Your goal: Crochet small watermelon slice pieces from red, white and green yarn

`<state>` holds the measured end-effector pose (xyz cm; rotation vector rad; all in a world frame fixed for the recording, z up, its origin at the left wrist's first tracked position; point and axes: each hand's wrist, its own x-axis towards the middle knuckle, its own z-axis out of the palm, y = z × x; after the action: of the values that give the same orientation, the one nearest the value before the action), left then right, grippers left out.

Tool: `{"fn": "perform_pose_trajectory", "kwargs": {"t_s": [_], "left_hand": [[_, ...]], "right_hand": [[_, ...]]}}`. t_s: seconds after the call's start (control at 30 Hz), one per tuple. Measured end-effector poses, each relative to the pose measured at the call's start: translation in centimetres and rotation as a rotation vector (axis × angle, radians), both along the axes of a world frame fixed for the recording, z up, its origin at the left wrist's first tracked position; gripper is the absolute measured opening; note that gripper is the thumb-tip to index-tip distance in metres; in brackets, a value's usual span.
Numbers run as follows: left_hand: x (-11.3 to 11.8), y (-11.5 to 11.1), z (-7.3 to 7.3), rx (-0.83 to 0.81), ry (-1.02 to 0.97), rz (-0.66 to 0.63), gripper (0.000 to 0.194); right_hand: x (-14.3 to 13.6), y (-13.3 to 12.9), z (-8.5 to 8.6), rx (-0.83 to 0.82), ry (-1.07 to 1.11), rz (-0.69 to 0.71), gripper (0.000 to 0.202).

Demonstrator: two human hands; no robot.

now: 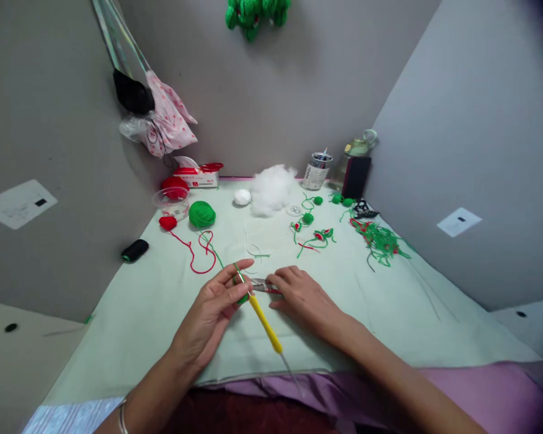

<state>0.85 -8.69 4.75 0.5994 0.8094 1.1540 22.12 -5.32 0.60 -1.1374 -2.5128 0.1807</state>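
Observation:
My left hand (212, 310) is closed on a crochet hook with a yellow handle (265, 324) and a small green crocheted piece (243, 298). The handle slants down to the right. A green strand runs over the fingers, toward the green yarn ball (202, 214). Just to the right, my right hand (298, 292) has its fingers closed on the red handle of a pair of scissors (260, 285) lying on the table. Their metal blades point at my left hand. A short green strand (261, 255) lies beyond them.
On the pale cloth (344, 325) stand white stuffing (273, 190), a tissue box (199, 176), a pen tin (317, 172) and a dark phone (356, 178). Yarn scraps (382, 241) are heaped at right. Red yarn (168, 223) trails at left. Grey walls enclose the table.

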Motion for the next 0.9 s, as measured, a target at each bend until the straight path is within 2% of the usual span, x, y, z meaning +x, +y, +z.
{"fn": "perform_pose_trajectory", "kwargs": {"t_s": [0.07, 0.17, 0.3, 0.37, 0.5, 0.67, 0.8, 0.9], "left_hand": [[-0.3, -0.1, 0.1, 0.02, 0.057, -0.045, 0.045], [-0.5, 0.0, 0.2, 0.041, 0.148, -0.05, 0.049], [-1.0, 0.7, 0.2, 0.061, 0.206, -0.024, 0.05], [-1.2, 1.0, 0.2, 0.054, 0.192, -0.035, 0.051], [-1.0, 1.5, 0.2, 0.033, 0.143, -0.092, 0.053], [-0.3, 1.8, 0.3, 0.042, 0.119, -0.151, 0.048], [-0.4, 2.5, 0.4, 0.034, 0.104, -0.18, 0.051], [-0.8, 3.6, 0.4, 0.028, 0.111, -0.163, 0.054]], "right_hand": [[0.3, 0.8, -0.7, -0.001, -0.103, 0.024, 0.012], [0.7, 1.7, -1.0, -0.008, -0.051, 0.0, 0.02], [1.7, 2.3, 0.4, -0.02, 0.09, -0.077, 0.027], [1.8, 2.3, 1.4, -0.009, 0.157, -0.065, 0.024], [0.7, 2.0, 2.9, 0.23, 0.201, 0.04, 0.033], [-1.5, 2.2, 3.4, 0.537, 0.166, 0.097, 0.036], [-1.6, 3.2, 3.2, 0.598, 0.228, 0.122, 0.028], [-0.7, 4.1, 3.2, 0.556, 0.281, 0.004, 0.024]]}}
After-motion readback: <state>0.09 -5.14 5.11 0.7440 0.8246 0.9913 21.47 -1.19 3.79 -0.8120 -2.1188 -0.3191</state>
